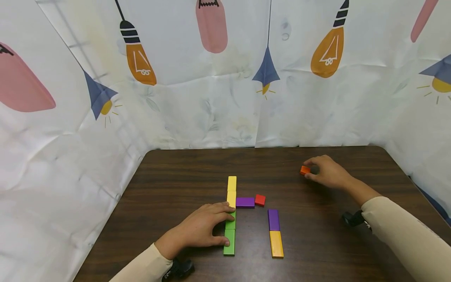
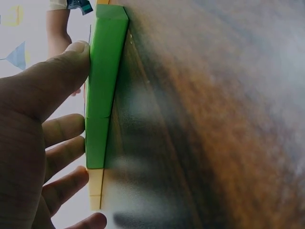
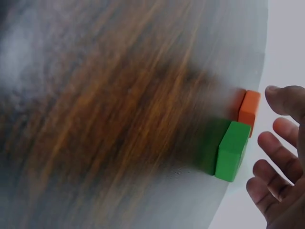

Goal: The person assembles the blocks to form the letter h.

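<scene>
My left hand (image 1: 202,226) lies at the left side of a row of two green blocks (image 1: 230,242) and two yellow blocks (image 1: 231,183). Its fingers are spread, with the thumb and fingertips against the green blocks (image 2: 102,71) in the left wrist view. At the back right, my right hand (image 1: 328,172) hovers over a small orange block (image 1: 304,170), thumb and forefinger apart around it. The right wrist view shows a green block (image 3: 232,152) beside the orange one, with loosely bent fingers (image 3: 279,155) near both; contact cannot be made out.
A purple block (image 1: 245,202) extends right from the row, with a red cube (image 1: 260,200) at its end. Nearer, another purple block (image 1: 273,220) meets a yellow-orange block (image 1: 276,244) end to end. A patterned cloth (image 1: 211,109) hangs behind the dark wooden table (image 1: 169,176).
</scene>
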Demonstrator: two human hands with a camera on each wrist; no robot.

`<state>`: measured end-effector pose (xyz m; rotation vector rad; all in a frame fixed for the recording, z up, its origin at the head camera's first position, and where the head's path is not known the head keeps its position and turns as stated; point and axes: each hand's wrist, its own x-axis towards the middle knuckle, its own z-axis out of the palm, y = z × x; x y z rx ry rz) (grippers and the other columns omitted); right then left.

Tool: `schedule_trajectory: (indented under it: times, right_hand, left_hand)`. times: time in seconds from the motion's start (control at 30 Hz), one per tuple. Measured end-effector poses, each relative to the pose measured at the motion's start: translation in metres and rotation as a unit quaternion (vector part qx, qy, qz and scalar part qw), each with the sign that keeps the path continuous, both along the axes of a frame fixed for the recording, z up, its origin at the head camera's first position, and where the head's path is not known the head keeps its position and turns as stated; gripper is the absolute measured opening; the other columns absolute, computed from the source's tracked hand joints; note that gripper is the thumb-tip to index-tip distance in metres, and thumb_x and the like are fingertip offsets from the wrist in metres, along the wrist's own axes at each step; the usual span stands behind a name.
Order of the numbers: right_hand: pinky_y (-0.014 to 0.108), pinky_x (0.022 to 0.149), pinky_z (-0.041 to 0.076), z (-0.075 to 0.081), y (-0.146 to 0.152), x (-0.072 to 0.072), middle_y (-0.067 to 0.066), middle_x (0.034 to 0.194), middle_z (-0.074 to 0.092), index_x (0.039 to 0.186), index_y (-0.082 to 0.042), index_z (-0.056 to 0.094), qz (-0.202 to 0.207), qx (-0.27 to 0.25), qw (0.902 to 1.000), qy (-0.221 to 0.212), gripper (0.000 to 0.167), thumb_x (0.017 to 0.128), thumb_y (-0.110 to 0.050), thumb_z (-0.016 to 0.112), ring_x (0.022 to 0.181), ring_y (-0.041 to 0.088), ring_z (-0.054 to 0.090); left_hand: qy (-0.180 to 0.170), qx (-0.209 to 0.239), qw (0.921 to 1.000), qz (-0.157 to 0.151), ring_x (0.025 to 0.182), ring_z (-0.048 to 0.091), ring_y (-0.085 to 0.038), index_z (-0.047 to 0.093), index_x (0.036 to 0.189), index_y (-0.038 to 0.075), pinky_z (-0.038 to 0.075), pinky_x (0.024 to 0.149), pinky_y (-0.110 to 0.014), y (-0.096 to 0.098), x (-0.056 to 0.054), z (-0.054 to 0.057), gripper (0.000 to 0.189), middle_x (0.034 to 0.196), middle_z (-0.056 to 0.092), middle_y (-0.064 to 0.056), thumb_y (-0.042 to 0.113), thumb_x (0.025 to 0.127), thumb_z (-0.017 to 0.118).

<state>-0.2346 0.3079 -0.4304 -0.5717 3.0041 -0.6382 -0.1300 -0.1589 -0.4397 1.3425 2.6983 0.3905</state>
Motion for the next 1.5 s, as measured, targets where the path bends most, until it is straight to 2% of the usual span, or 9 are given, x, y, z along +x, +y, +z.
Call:
schedule_trajectory:
  times: [0.37, 0.67, 0.8, 1.07, 1.27, 1.5]
  right_hand:
    - [0.065, 0.099, 0.043, -0.006, 0.0, -0.008, 0.019, 0.127, 0.065, 0.134, 0.0, 0.063, -0.008, 0.01, 0.9997, -0.021, 0.048, 0.096, -0.027, 0.074, 0.124, 0.047, 0.05]
    - [0.06, 0.09, 0.049, -0.009, -0.003, -0.009, 0.016, 0.118, 0.068, 0.131, -0.001, 0.066, -0.009, 0.023, 0.9997, -0.007, 0.044, 0.094, -0.023, 0.075, 0.115, 0.043, 0.056]
    - [0.059, 0.09, 0.049, -0.01, -0.007, -0.008, 0.015, 0.119, 0.069, 0.131, -0.002, 0.067, -0.008, 0.023, 0.9997, -0.004, 0.043, 0.094, -0.023, 0.076, 0.114, 0.041, 0.057]
    - [0.058, 0.092, 0.05, -0.008, -0.021, 0.001, 0.013, 0.121, 0.068, 0.128, -0.006, 0.07, 0.011, 0.01, 0.9999, -0.002, 0.039, 0.094, -0.023, 0.077, 0.116, 0.038, 0.057]
    - [0.053, 0.09, 0.052, -0.008, -0.034, 0.008, 0.009, 0.116, 0.069, 0.123, -0.007, 0.073, 0.039, 0.003, 0.999, 0.022, 0.035, 0.092, -0.023, 0.078, 0.11, 0.032, 0.059]
    - [0.049, 0.087, 0.054, -0.008, -0.049, 0.019, 0.002, 0.113, 0.069, 0.12, -0.011, 0.074, 0.068, -0.001, 0.9973, 0.029, 0.033, 0.091, -0.025, 0.08, 0.107, 0.026, 0.059]
  left_hand:
    - [0.005, 0.001, 1.0, -0.001, 0.148, 0.036, -0.016, 0.066, 0.134, 0.025, 0.039, 0.112, -0.047, 0.0, 0.0, -0.001, 0.059, 0.155, 0.046, 0.008, 0.062, 0.088, 0.072]
    - [-0.005, -0.001, 1.0, 0.004, 0.148, 0.034, -0.016, 0.065, 0.135, 0.025, 0.039, 0.112, -0.049, 0.001, 0.002, -0.001, 0.059, 0.156, 0.045, 0.009, 0.061, 0.088, 0.073]
    - [-0.005, -0.001, 1.0, 0.003, 0.148, 0.034, -0.016, 0.065, 0.135, 0.025, 0.039, 0.112, -0.05, 0.001, 0.002, -0.001, 0.06, 0.156, 0.045, 0.008, 0.062, 0.088, 0.072]
    - [-0.006, -0.003, 1.0, 0.002, 0.148, 0.034, -0.016, 0.065, 0.135, 0.025, 0.039, 0.112, -0.049, 0.002, 0.0, -0.001, 0.06, 0.156, 0.045, 0.008, 0.063, 0.088, 0.071]
    - [-0.003, -0.006, 1.0, 0.002, 0.148, 0.034, -0.016, 0.065, 0.135, 0.026, 0.039, 0.112, -0.049, 0.001, -0.001, 0.0, 0.06, 0.156, 0.045, 0.008, 0.063, 0.088, 0.071]
    - [0.001, -0.004, 1.0, 0.002, 0.148, 0.035, -0.016, 0.065, 0.135, 0.025, 0.04, 0.112, -0.049, 0.001, -0.001, 0.001, 0.06, 0.156, 0.045, 0.009, 0.062, 0.088, 0.072]
